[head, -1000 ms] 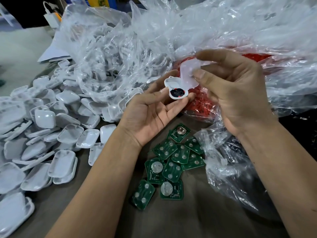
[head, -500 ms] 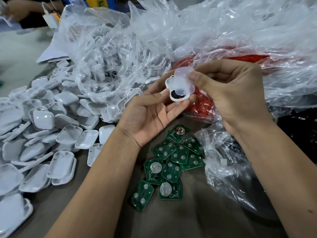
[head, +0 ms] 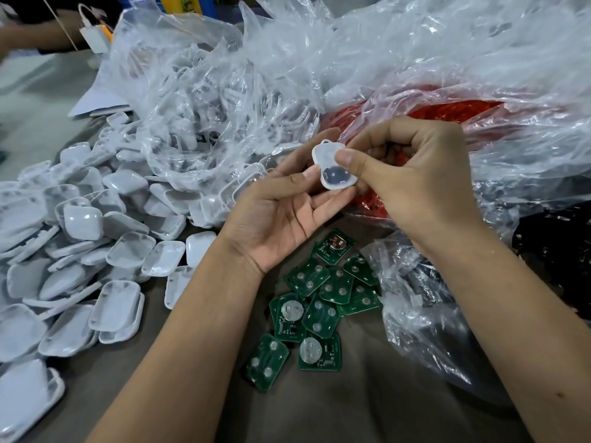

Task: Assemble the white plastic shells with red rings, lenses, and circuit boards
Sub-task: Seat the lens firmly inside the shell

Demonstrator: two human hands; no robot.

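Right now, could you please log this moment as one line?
left hand: holds small white plastic shell | right hand: presses translucent lens onto it | green circuit boards: on table

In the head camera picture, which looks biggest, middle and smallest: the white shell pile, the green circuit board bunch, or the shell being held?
1. White shell pile
2. Green circuit board bunch
3. Held shell, smallest, though nearest the camera.

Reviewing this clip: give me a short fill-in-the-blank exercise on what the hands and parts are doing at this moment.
1. The white shell is held by ____ hands at once.
2. The circuit boards lying loose under the hands are ____ in colour.
3. The pile of empty shells lies on the person's ____ side.
4. The right hand presses its ____ on the shell.

Missing words: both; green; left; thumb
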